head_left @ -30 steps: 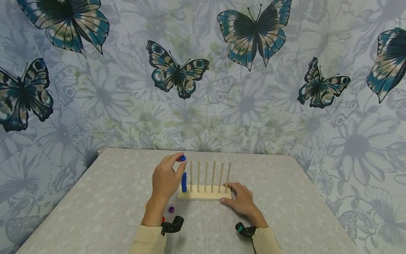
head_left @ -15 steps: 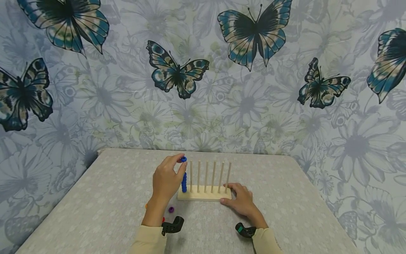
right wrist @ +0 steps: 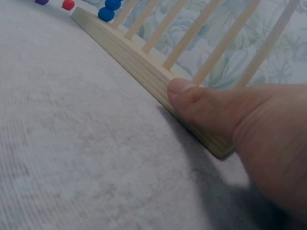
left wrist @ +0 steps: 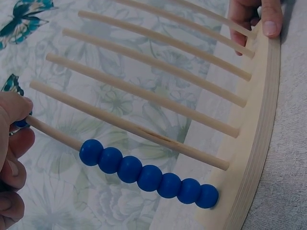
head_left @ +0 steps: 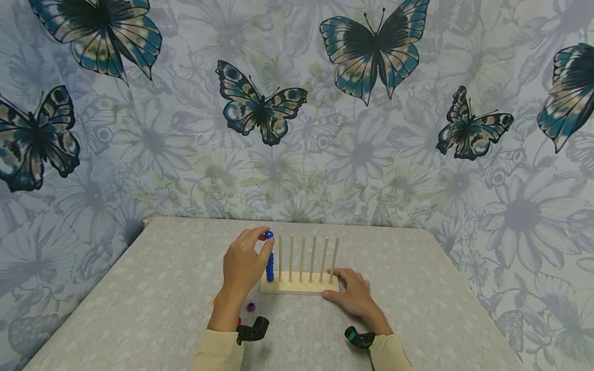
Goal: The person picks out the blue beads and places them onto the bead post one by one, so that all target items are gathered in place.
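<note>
My left hand (head_left: 242,263) pinches a blue bead (head_left: 268,234) between thumb and fingers at the top of the leftmost peg. In the left wrist view that bead (left wrist: 21,123) is mostly covered by the fingers, right at the peg's tip. Lower on the same peg sits a stack of several blue beads (left wrist: 149,178), reaching down to the wooden base (head_left: 297,289). The other upright pegs (left wrist: 144,91) are bare. At the base's right end, my right hand (head_left: 352,292) grips it, with the thumb on the front edge and fingers behind.
On the patterned tablecloth (head_left: 162,299), a purple bead (head_left: 251,307) lies in front of the base. A red bead (right wrist: 68,4) lies near it, partly hidden by the left wrist in the head view. An orange bit (head_left: 214,301) peeks out beside the left forearm. A butterfly-patterned wall stands behind.
The left hand has brought the blue bead slightly down and right, onto the leftmost peg's tip. The right hand has kept its place on the base.
</note>
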`<state>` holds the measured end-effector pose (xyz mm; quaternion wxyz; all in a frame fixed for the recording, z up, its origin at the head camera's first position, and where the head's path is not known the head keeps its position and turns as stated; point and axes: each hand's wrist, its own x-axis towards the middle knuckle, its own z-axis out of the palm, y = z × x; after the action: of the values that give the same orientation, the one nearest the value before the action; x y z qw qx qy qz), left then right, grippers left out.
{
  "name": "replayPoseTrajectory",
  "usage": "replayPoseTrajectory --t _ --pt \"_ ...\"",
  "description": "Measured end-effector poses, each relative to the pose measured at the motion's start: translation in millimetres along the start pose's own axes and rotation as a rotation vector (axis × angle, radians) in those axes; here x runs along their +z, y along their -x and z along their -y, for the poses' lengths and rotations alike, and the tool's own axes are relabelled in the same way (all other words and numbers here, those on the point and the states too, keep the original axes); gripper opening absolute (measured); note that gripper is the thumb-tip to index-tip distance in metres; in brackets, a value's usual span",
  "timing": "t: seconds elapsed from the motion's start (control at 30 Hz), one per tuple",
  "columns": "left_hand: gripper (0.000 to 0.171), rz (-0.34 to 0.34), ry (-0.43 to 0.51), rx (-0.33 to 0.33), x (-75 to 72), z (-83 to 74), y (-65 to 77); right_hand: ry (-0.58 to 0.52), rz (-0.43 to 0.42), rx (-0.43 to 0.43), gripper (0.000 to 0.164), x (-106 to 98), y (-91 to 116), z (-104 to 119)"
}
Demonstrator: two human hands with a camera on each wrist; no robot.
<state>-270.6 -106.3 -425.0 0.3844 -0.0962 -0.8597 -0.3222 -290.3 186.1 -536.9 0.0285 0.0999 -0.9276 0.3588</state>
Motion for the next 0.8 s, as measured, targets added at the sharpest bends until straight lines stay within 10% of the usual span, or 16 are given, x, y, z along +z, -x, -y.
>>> replayPoseTrajectory --t 0.8 --pt "0.027 -0.021 0.006 0.007 -3.4 4.0 0.4 0.0 0.002 0.013 0.059 -0.3 0.4 3.2"
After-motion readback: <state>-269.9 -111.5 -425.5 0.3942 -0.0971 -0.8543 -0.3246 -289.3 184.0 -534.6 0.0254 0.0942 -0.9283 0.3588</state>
